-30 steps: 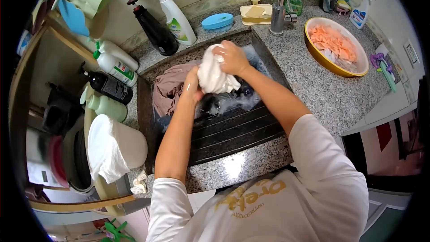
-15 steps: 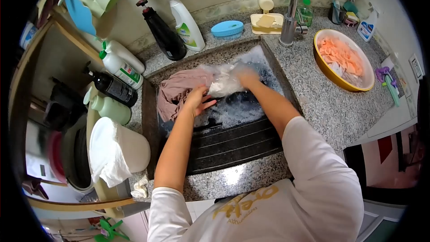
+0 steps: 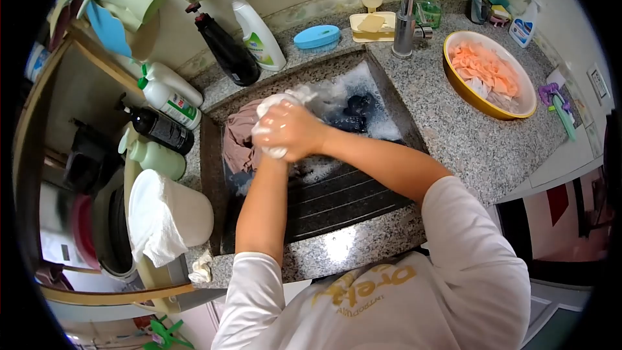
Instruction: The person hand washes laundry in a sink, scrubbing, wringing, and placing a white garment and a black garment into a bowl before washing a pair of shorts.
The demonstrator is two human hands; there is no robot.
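Observation:
My right hand [image 3: 288, 131] is closed around a wet white cloth [image 3: 280, 102], bunched up over the left part of the sink [image 3: 217, 201]. My left hand [image 3: 275, 157] is right under it; the right hand and the cloth cover its fingers. A dusty-pink garment [image 3: 240, 136] lies in the sink to the left of both hands. Beyond them, soapy water [image 3: 366, 81] with white suds surrounds a dark cloth [image 3: 356, 105].
A yellow-rimmed basin [image 3: 453, 81] with peach and white cloths stands right of the faucet [image 3: 403, 39]. Several bottles line the left and back counter, including a black bottle [image 3: 227, 52]. A white bucket [image 3: 194, 217] with a cloth over its rim stands at the sink's left.
My right hand has come left from the far middle of the sink to my left hand, bringing the white cloth up with it. The dark cloth now shows more in the water.

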